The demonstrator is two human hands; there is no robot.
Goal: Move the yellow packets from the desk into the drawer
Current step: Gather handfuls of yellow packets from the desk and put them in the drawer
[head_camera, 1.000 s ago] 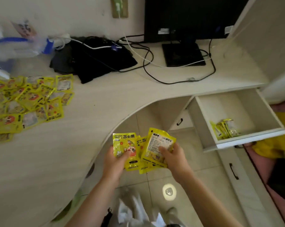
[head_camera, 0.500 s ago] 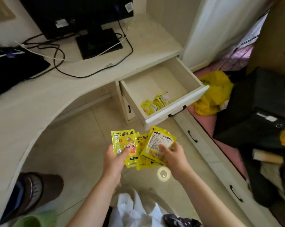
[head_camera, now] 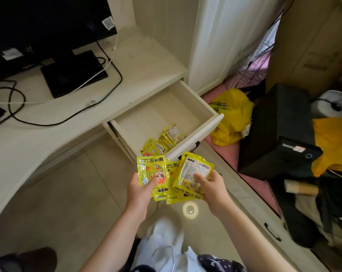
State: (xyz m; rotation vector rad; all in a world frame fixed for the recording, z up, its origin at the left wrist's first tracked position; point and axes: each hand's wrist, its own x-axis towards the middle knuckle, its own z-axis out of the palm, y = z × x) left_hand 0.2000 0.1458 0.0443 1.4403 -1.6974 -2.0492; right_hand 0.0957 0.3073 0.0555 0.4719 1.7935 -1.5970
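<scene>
Pinching a fanned batch of yellow packets [head_camera: 166, 179], left hand [head_camera: 138, 190] and right hand [head_camera: 213, 190] thumbs on top, just short of open drawer [head_camera: 197, 132]; perhaps five held. Best lift over the front and drop beside those inside

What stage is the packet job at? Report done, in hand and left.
Done: a few yellow packets already lie at the front of the open drawer. In hand: the left hand and right hand hold a fanned bunch of packets just short of it. Left: dropping these in; any others on the desk are out of view.
</scene>
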